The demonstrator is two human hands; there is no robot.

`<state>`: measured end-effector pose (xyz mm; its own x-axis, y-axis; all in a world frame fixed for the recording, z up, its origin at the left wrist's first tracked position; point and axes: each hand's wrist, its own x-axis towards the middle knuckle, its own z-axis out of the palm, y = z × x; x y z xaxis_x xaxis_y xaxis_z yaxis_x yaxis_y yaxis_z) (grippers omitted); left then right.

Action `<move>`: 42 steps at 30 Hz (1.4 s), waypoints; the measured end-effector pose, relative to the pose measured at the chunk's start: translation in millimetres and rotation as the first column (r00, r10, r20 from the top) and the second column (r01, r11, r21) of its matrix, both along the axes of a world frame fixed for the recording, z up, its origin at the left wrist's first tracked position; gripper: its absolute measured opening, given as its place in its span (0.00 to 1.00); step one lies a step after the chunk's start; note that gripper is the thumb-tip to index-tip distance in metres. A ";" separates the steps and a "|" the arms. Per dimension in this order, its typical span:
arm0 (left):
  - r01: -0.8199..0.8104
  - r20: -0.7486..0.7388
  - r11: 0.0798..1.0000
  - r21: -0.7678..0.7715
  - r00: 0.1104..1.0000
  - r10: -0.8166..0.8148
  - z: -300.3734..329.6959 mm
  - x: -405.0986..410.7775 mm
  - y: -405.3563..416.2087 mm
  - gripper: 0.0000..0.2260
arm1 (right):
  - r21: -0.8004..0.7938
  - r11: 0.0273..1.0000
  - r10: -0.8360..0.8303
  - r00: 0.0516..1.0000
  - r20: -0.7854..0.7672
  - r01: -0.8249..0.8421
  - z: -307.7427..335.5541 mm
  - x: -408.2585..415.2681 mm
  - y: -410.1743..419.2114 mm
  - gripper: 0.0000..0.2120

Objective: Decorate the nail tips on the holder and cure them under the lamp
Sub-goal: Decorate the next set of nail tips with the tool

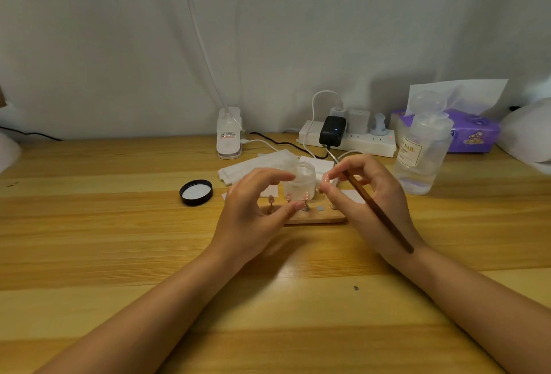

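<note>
Both my hands over the nail tip holder point(316, 218) on the desk point(119, 224).
My right hand point(369, 194) grips a brown brush point(378, 212); my left hand point(253, 209) has its fingers point(277, 178) curved wide beside the clear jar point(301, 179), holding nothing.

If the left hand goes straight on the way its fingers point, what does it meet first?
Probably the small clear jar: the left hand curves toward it, index fingertip near its rim. Whether they already touch is unclear.

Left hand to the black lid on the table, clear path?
Probably yes. The left hand holds nothing, and the black lid lies open-side up just to its left, with bare table between them.
</note>
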<state>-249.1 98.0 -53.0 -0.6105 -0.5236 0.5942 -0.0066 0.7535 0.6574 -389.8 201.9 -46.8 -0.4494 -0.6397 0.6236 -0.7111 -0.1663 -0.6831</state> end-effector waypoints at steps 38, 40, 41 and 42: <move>-0.114 0.343 0.981 0.158 0.938 0.053 -2.8 -0.7 -5.8 0.24 | 0.188 0.981 0.054 0.998 -0.015 -0.050 3.0 -26.9 2.6 0.12; -0.112 0.344 0.981 0.161 0.937 0.051 -3.2 -0.4 -6.2 0.24 | 0.220 0.972 0.085 0.996 -0.001 -0.082 4.1 -32.0 5.0 0.12; -0.112 0.346 0.980 0.162 0.937 0.050 -3.4 -0.3 -6.4 0.24 | 0.234 0.966 0.106 0.994 0.011 -0.106 4.2 -33.4 5.7 0.12; -0.113 0.346 0.980 0.162 0.937 0.051 -3.5 -0.3 -6.5 0.24 | 0.243 0.961 0.126 0.992 0.028 -0.129 3.9 -34.5 6.2 0.12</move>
